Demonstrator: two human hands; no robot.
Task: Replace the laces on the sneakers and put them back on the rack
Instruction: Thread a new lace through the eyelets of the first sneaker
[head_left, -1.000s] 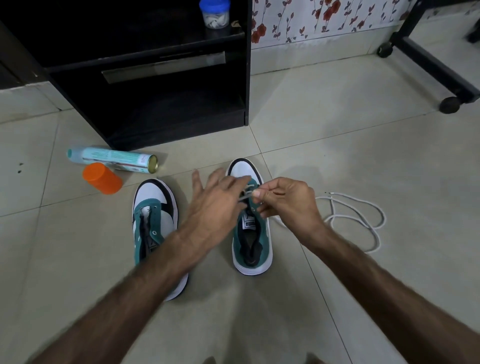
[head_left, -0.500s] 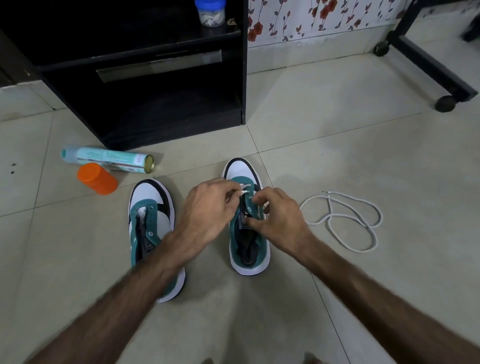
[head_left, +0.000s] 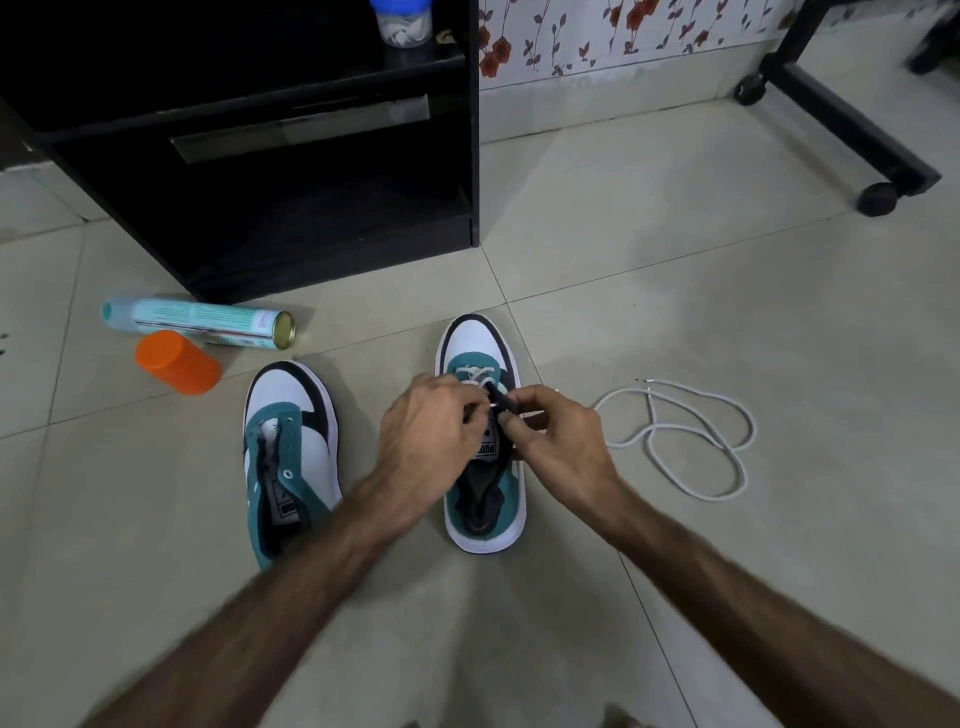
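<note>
1. Two teal-and-white sneakers stand side by side on the tiled floor in front of the black rack (head_left: 322, 171), toes pointing toward it. The right-hand sneaker (head_left: 485, 457) is the one being worked on; the left-hand sneaker (head_left: 291, 452) sits just beside it with bare eyelets and no lace.

2. Both hands meet over the right-hand sneaker's tongue. The left hand (head_left: 426, 431) has its fingers curled in at the eyelet row, pinching what looks like the white lace (head_left: 475, 375); the exact contact is hidden behind the knuckles. The right hand (head_left: 558, 441) has thumb and forefinger pressed together on a short dark piece at the throat, probably the tongue's top edge or the lace tip; I cannot tell which.

3. The lace already crosses the lowest eyelets near the toe, so I judge the threading barely begun.

4. What matters next: the shoe's long axis runs straight away from the person toward the rack, and the unthreaded eyelets lie on the near side of the fingers, toward the heel. Each hand sits on its own side of the throat, equally near.

5. A spare white lace (head_left: 691, 441) lies looped on the floor, right of that sneaker, nearer the right hand.

6. Left of the sneakers, near the rack's foot, lie a spray can (head_left: 197, 319) and an orange cap (head_left: 176, 364).
</note>
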